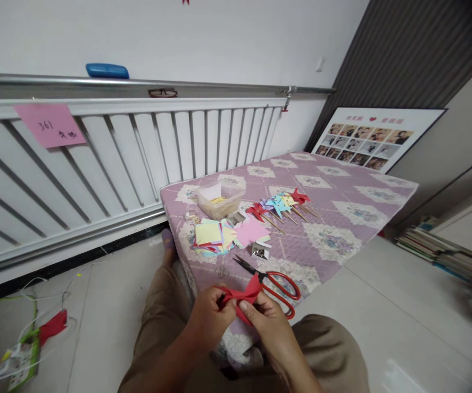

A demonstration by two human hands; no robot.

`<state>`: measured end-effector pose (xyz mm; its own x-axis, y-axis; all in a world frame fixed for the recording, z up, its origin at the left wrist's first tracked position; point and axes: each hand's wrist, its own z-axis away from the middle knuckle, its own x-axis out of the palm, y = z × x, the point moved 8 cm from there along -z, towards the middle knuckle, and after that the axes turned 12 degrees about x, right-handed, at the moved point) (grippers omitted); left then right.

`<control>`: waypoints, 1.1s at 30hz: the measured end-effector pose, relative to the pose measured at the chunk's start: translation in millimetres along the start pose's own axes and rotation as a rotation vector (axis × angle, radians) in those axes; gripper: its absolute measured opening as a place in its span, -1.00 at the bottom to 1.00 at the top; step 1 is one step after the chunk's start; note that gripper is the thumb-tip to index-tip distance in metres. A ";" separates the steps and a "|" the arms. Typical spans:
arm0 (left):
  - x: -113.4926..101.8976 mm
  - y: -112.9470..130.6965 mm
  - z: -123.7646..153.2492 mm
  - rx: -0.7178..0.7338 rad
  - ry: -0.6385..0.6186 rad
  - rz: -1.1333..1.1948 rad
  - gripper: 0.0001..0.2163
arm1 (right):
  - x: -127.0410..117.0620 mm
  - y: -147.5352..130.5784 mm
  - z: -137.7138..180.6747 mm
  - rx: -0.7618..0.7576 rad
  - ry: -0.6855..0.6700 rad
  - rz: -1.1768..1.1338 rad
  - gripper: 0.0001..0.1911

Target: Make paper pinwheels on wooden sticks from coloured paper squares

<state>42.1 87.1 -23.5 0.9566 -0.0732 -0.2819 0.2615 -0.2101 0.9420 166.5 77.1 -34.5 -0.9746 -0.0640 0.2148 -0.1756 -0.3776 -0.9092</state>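
Observation:
A red paper pinwheel [252, 289], partly folded, is pinched between both my hands above the table's near edge. My left hand [213, 311] grips its left side, and my right hand [266, 316] presses the lower right part with the thumb. Just beyond lie red-handled scissors [274, 281], blades pointing left. Near their tips is a small open box of metal pins [260, 251]. Stacked coloured paper squares [209, 233] and pink paper [252, 230] lie farther off. Several finished pinwheels on sticks [279, 204] rest to the right.
A clear plastic tub [220, 201] holding sticks stands on the patterned tablecloth [329, 237]. Behind it runs a white radiator [195, 139] with a pink note [50, 125]. A photo board [377, 139] leans at the back right. A power strip [25, 360] with cords lies on the floor.

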 end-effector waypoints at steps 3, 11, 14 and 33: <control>0.5 -0.4 0.6 0.025 -0.003 -0.018 -0.92 | -1.6 4.0 -1.7 0.015 0.001 -0.018 -0.64; -0.7 -1.2 3.3 0.059 0.034 -0.163 -0.89 | -4.2 18.8 -10.2 0.049 -0.056 -0.077 -0.63; -2.2 -2.6 2.8 0.055 0.080 -0.202 -0.89 | -4.5 21.8 -12.9 0.056 -0.077 -0.122 -0.62; 3.9 -28.2 2.4 0.061 0.065 -0.306 -0.92 | -8.0 43.1 -24.9 0.024 -0.140 -0.229 -0.64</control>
<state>38.2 90.4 -51.6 0.8415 0.0644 -0.5364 0.5321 -0.2708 0.8022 163.2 84.4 -84.2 -0.8808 -0.1005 0.4626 -0.3844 -0.4186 -0.8228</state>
